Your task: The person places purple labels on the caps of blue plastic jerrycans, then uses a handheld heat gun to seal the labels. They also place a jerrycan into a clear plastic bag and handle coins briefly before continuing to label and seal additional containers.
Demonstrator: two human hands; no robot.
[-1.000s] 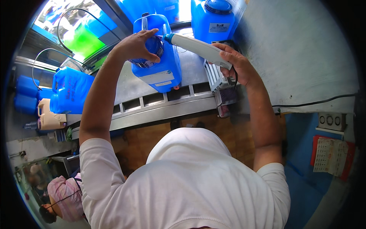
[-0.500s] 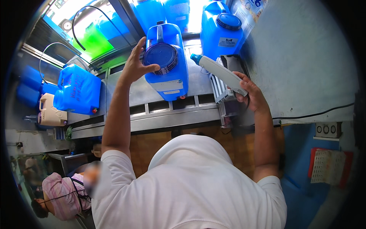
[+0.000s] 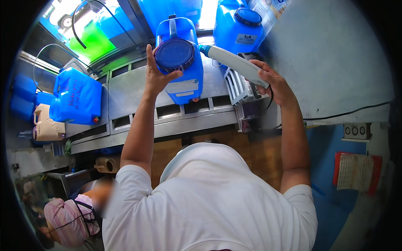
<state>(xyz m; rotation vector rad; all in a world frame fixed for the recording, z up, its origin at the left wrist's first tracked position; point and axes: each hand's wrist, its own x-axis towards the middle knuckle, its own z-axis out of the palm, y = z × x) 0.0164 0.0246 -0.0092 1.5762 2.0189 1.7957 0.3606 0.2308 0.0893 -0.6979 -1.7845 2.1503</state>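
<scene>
A blue jug [image 3: 183, 91] stands on the metal counter in front of me, its round blue lid [image 3: 174, 54] ringed by a dark printed band. At the lid's left side is my left hand [image 3: 158, 80], fingers spread and thumb reaching across its near edge; whether it presses on the lid I cannot tell. My right hand [image 3: 274, 81] is closed around the rear of a white corded heat gun [image 3: 232, 60]. The heat gun's teal nozzle [image 3: 204, 50] points left toward the jug's lid, close to its right side.
Another blue jug [image 3: 238, 31] stands at the back right, and one more [image 3: 77, 98] at the left beside a beige jug [image 3: 47, 123]. A grey slatted rack [image 3: 240, 88] sits below the heat gun. The wall [image 3: 331, 62] bounds the right. A person [image 3: 71, 217] is at the lower left.
The view has shifted slightly. My right hand has brought the heat gun's nozzle nearer to the jug's lid. The left thumb reaches a little further along the lid's near edge.
</scene>
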